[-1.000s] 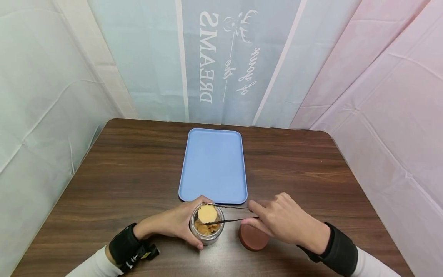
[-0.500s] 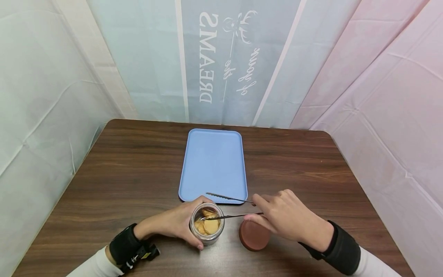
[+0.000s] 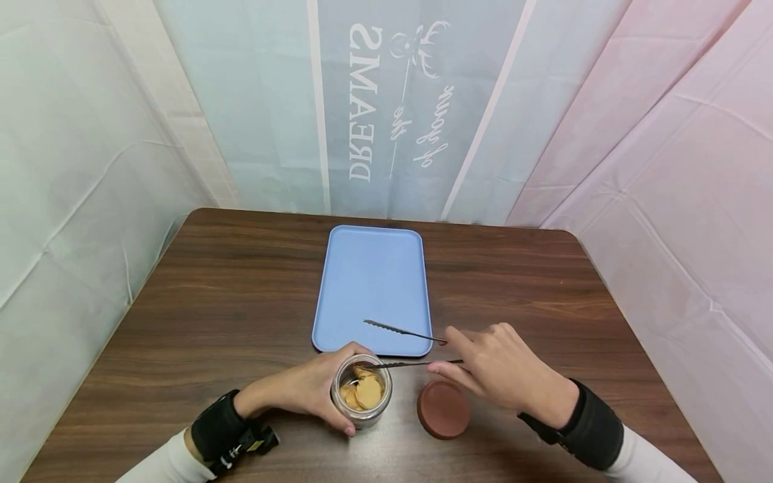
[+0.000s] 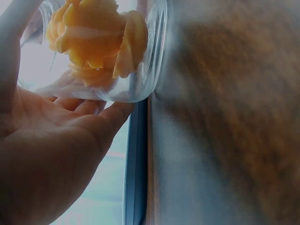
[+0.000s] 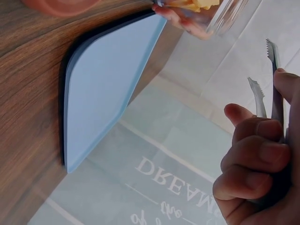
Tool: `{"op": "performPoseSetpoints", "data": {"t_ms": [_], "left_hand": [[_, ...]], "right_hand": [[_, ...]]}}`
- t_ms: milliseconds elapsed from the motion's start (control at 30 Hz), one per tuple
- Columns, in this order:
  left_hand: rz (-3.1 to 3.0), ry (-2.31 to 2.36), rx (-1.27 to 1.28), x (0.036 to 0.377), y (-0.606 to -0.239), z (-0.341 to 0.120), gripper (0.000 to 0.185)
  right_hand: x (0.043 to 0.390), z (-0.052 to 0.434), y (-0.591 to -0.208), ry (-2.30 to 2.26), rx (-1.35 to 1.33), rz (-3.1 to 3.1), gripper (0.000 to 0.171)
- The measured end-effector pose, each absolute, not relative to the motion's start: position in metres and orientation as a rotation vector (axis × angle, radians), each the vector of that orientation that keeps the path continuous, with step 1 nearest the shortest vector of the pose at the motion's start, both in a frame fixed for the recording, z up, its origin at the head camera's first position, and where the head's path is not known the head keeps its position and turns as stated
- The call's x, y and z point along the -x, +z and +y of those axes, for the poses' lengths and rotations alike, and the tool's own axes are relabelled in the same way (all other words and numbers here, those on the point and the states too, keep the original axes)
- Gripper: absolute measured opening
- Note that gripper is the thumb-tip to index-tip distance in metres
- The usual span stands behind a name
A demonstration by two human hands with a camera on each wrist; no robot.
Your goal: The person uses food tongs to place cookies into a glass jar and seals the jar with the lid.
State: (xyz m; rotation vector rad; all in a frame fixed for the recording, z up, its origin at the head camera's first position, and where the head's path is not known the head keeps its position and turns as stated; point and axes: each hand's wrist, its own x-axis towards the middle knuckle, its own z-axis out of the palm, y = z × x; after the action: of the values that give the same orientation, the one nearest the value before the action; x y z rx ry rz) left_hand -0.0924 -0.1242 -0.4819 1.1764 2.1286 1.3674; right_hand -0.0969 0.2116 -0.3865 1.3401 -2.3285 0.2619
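A small glass jar (image 3: 361, 397) of yellow round slices (image 3: 362, 392) stands on the brown table near its front edge. My left hand (image 3: 304, 389) grips it from the left side, and in the left wrist view the fingers (image 4: 101, 124) wrap under the jar (image 4: 145, 70). My right hand (image 3: 495, 369) pinches metal tongs (image 3: 401, 332) whose arms stand spread, with nothing between them. One tip hangs over the jar's rim, the other over the near edge of the blue tray (image 3: 371, 282). The right wrist view shows both serrated tips of the tongs (image 5: 273, 70) bare.
A round brown lid (image 3: 443, 409) lies flat on the table just right of the jar, under my right hand. The blue tray holds nothing. Draped cloth walls enclose the table on three sides.
A second ago the tongs held a round yellow slice at the jar's mouth. The slice is back in the jar, and the tongs have spread and lifted slightly toward the tray.
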Motion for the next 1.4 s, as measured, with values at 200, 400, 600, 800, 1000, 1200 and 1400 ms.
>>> {"op": "performPoseSetpoints", "data": {"t_ms": [200, 400, 600, 800, 1000, 1200, 1400], "left_hand": [[2.126, 1.368, -1.157, 0.092, -0.483, -0.125, 0.092], [2.108, 1.387, -1.189, 0.093, -0.485, -0.124, 0.09], [2.103, 1.381, -1.193, 0.093, -0.484, -0.123, 0.09], [2.099, 1.387, -1.161, 0.091, -0.483, -0.123, 0.091], [2.092, 1.383, -1.16, 0.092, -0.483, -0.123, 0.091], [2.083, 1.391, -1.157, 0.092, -0.482, -0.124, 0.091], [2.074, 1.396, -1.148, 0.092, -0.482, -0.124, 0.09]], "right_hand": [[0.11, 0.217, -0.389, 0.262, -1.296, -2.36, 0.053], [0.129, 0.227, -0.396, 0.279, -1.251, -2.426, 0.049], [0.147, 0.238, -0.406, 0.231, -1.225, -2.453, 0.054], [0.161, 0.246, -0.417, 0.219, -1.201, -2.532, 0.041], [0.169, 0.252, -0.426, 0.212, -1.168, -2.572, 0.03], [0.174, 0.253, -0.43, 0.194, -1.141, -2.611, 0.033], [0.177, 0.253, -0.432, 0.186, -1.129, -2.642, 0.036]]}}
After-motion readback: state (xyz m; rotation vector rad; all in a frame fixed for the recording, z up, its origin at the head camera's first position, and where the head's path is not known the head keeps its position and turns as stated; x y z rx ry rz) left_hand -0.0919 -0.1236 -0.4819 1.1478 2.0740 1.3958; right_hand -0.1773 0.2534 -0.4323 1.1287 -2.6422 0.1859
